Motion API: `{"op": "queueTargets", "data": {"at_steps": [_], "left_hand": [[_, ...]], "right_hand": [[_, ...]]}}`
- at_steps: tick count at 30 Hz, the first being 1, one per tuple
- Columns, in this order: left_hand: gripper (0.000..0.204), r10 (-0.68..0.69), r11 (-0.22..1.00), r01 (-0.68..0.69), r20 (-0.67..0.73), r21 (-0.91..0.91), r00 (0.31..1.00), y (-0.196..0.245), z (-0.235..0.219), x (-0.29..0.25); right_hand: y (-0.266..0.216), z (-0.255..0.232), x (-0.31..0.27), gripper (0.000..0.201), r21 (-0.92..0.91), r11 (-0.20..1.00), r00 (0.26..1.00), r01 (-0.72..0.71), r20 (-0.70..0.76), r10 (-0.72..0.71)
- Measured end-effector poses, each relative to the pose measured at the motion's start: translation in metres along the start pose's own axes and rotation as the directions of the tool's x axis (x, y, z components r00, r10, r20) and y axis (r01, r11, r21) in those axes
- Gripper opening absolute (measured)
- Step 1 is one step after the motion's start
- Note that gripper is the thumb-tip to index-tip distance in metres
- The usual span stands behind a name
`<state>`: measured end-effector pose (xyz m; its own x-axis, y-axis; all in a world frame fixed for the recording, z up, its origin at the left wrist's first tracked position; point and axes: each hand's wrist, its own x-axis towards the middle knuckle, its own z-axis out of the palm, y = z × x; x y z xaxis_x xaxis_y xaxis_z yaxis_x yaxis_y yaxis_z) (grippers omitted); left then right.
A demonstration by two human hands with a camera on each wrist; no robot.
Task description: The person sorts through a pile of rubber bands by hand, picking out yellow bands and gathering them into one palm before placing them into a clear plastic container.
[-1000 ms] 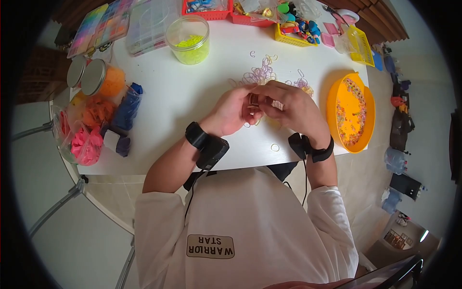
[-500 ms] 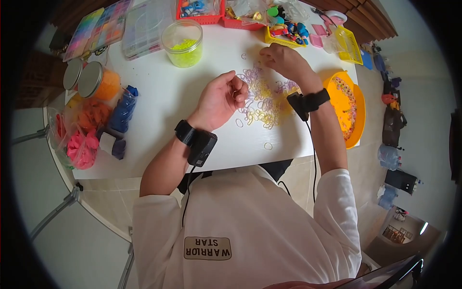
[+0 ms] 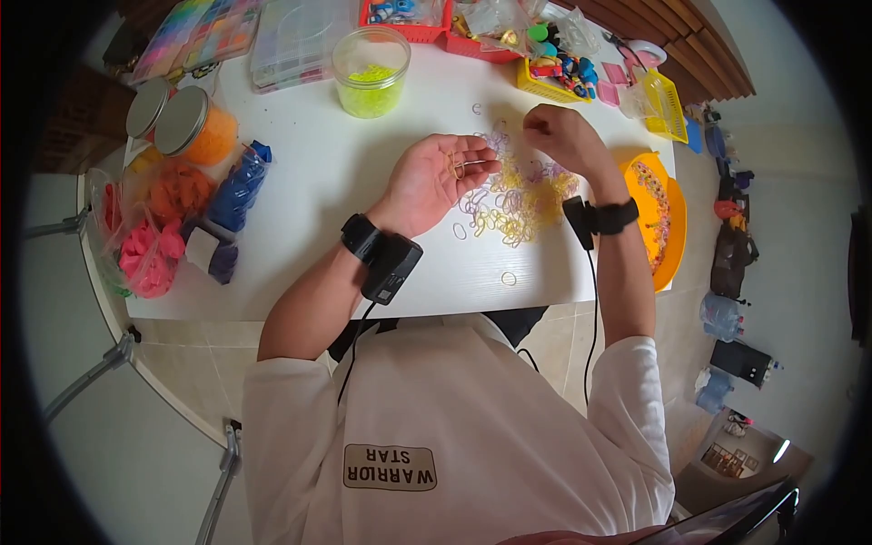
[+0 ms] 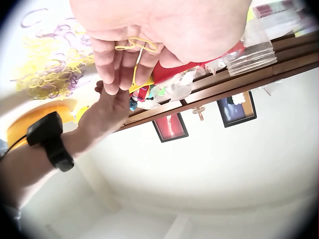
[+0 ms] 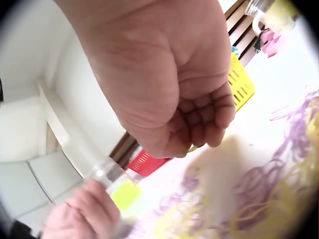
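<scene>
My left hand (image 3: 429, 180) is palm up with fingers loosely extended, left of the loose bands. A thin yellow rubber band (image 4: 135, 45) lies across its fingers, with a strand running down toward the fingertips in the left wrist view. Farther right, my right hand (image 3: 565, 141) is held above the table with its fingers curled. In the right wrist view, a sliver of yellow rubber band (image 5: 193, 148) shows pinched between its thumb and fingertips. Below and between the hands spreads a pile of yellow and purple rubber bands (image 3: 509, 209).
A round clear tub (image 3: 371, 77) of lime-green bits stands behind the left hand. An orange tray (image 3: 668, 227) of beads lies at the right. Jars with orange contents (image 3: 209, 134) and bags sit left; red and yellow baskets (image 3: 554, 86) line the back.
The hands were together at first, then parted, the right moving away to the right and back. Since half a second ago, the left fingers have uncurled, showing the band.
</scene>
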<state>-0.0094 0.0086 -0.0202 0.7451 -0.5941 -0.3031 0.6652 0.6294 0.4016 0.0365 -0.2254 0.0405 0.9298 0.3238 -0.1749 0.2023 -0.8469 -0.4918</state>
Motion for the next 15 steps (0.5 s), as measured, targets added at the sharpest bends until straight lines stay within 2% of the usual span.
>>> {"op": "queueTargets", "data": {"at_steps": [1, 4, 7, 9, 12, 15], "left_hand": [[0.036, -0.002, 1.000, 0.002, -0.001, -0.005, 1.000, 0.000, 0.000, 0.000], [0.036, -0.014, 1.000, 0.015, 0.003, -0.018, 1.000, -0.002, 0.002, 0.001], [0.036, -0.017, 0.999, 0.018, 0.036, -0.037, 0.999, -0.007, -0.002, 0.004], [0.036, -0.040, 0.998, 0.044, 0.099, -0.041, 0.994, -0.006, -0.008, 0.005], [0.036, -0.063, 0.998, 0.065, 0.079, -0.016, 0.995, -0.004, -0.004, 0.003], [0.033, -0.118, 0.993, 0.118, 0.029, 0.006, 0.993, -0.001, 0.000, -0.001]], "right_hand": [[-0.012, -0.004, -0.005, 0.014, 0.139, 0.989, 0.999, -0.044, -0.004, 0.045], [-0.049, -0.008, -0.020, 0.021, 0.271, 0.956, 0.993, 0.109, 0.007, -0.115], [-0.065, -0.001, -0.022, 0.019, 0.114, 0.937, 0.941, 0.330, 0.036, -0.336], [-0.069, -0.002, -0.021, 0.018, 0.093, 0.943, 0.944, 0.318, 0.062, -0.324], [-0.064, -0.004, -0.019, 0.018, 0.144, 0.936, 0.942, 0.322, 0.053, -0.332], [-0.051, -0.004, -0.014, 0.018, 0.182, 0.945, 0.962, 0.271, -0.007, -0.274]]}}
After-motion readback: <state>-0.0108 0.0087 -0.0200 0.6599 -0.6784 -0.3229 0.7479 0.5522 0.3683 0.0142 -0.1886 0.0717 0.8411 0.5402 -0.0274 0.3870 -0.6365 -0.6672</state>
